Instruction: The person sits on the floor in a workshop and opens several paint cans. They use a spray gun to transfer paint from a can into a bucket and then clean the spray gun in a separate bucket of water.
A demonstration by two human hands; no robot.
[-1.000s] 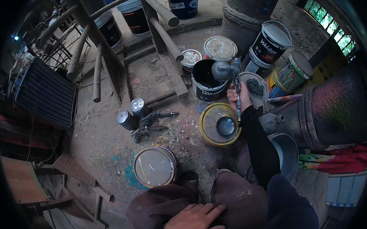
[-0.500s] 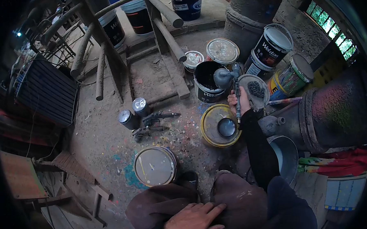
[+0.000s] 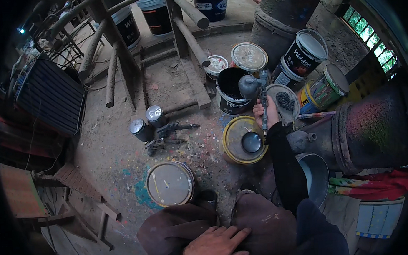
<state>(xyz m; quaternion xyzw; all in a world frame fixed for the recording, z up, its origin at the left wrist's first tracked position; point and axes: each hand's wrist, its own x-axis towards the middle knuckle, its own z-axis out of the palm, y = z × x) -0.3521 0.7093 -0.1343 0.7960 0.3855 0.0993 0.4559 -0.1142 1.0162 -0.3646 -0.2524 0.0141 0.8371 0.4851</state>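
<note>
My right hand [image 3: 270,110] is wrapped round the grey body of a paint spray gun [image 3: 263,92]. The gun's rounded metal cup [image 3: 248,87] is tipped at the right rim of a black bucket [image 3: 232,98] with a dark inside. Just below that hand, a small metal cup [image 3: 251,142] stands on a yellow-rimmed lid [image 3: 234,133]. A pale lid holding a dark grey wad [image 3: 284,101] lies to the hand's right. Stretched flat across my lap, my left hand [image 3: 214,246] holds nothing.
Two metal cups with spray guns [image 3: 171,129] attached lie on the paint-spattered floor. A lidded bucket [image 3: 171,183] stands near my feet. Stacked paint buckets [image 3: 302,55] and a large dark drum [image 3: 361,129] are at the right. A wooden frame [image 3: 180,33] stands ahead.
The view shifts slightly. My right hand and the spray gun keep nearly the same place beside the black bucket, and my left hand stays on my lap.
</note>
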